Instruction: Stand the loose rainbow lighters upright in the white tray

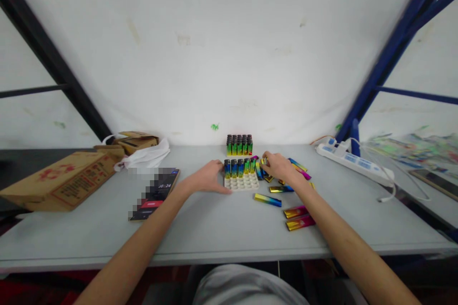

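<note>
A white tray [241, 184] with round holes stands mid-table, its back part filled with upright blue, green and yellow lighters [234, 168]. My left hand [207, 178] curves around the tray's left side, thumb at the front corner and fingertips at the back. To the right of the tray, my right hand [281, 167] is closed in a pinch over a heap of loose lighters, with a lighter [264, 161] at its fingertips. The hand partly hides the heap. One yellow-blue lighter [267, 199] lies in front, and two magenta-gold lighters [298, 222] lie nearer the table edge.
Behind, against the wall, another group of upright lighters [239, 145] stands in a tray. To the left are a phone [157, 195], partly pixelated, a white bag [148, 156] and a cardboard box [60, 178]. A power strip [354, 162] with cables lies to the right.
</note>
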### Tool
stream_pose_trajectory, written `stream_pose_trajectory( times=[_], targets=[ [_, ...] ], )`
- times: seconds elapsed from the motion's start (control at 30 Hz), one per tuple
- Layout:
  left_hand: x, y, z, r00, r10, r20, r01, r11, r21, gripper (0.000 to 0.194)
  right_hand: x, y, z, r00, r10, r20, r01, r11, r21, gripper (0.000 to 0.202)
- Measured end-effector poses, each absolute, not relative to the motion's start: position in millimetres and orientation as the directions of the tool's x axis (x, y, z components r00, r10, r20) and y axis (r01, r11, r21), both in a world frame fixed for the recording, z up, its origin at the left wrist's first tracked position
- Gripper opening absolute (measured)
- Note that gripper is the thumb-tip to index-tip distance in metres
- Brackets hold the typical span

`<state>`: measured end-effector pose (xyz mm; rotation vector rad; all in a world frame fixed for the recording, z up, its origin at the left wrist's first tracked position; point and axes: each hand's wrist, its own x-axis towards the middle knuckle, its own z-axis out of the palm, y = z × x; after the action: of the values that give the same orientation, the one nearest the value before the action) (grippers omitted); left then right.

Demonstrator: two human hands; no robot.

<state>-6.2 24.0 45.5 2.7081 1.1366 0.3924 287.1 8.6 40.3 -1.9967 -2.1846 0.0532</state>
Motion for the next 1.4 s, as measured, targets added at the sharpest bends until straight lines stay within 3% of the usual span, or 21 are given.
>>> stream_pose_trajectory(
  times=[0.17,0.33,0.4,0.53,0.7,0.9,1.03,1.13,1.3,1.4],
  targets=[
    [-8.8,15.7,38.2,0.647,0.725,0.236,0.654,-0.686,0.319,0.073,282.3,5.9,34.4,-0.080,0.972,0.221,0.976,0.122,-0.181,0.031],
    [-8.7,10.4,32.0,0.623,0.741,0.250,0.648,-0.669,0.365,0.071,295.6,7.6,42.1,-0.108,0.901,0.421,0.857,0.299,-0.420,0.031],
    [-7.6,10.6,32.2,0.625,0.738,0.252,0.640,-0.670,0.375,0.070,300.1,5.3,47.5,-0.055,0.892,0.448,0.733,0.341,-0.589,0.034],
    [-6.4,11.1,33.7,0.639,0.725,0.257,0.619,-0.683,0.387,0.066,300.5,-0.1,54.3,0.119,0.904,0.411,0.309,0.359,-0.881,0.048],
    [-6.9,11.8,33.4,0.632,0.736,0.245,0.628,-0.671,0.394,0.066,294.1,-3.3,56.8,0.139,0.940,0.312,-0.044,0.321,-0.946,0.046],
    [-6.3,11.1,33.9,0.632,0.736,0.242,0.633,-0.671,0.386,0.066,280.2,-16.9,65.5,-0.049,0.953,0.300,-0.187,0.287,-0.940,0.036],
    [-6.1,11.1,33.5,0.631,0.736,0.246,0.632,-0.671,0.388,0.067,269.6,-27.0,69.0,-0.174,0.948,0.265,-0.142,0.243,-0.960,0.036],
    [-6.6,11.6,32.6,0.632,0.732,0.255,0.620,-0.675,0.400,0.067,264.9,-29.5,66.0,-0.146,0.960,0.238,0.041,0.246,-0.968,0.039],
    [-7.6,13.1,30.8,0.632,0.730,0.260,0.616,-0.677,0.403,0.067,258.0,-28.8,58.0,0.034,0.874,0.485,0.556,0.387,-0.736,0.050],
    [-7.6,13.6,30.7,0.632,0.727,0.268,0.604,-0.679,0.417,0.068,253.6,-29.0,54.9,0.052,0.858,0.512,0.658,0.356,-0.664,0.050]
  ],
)
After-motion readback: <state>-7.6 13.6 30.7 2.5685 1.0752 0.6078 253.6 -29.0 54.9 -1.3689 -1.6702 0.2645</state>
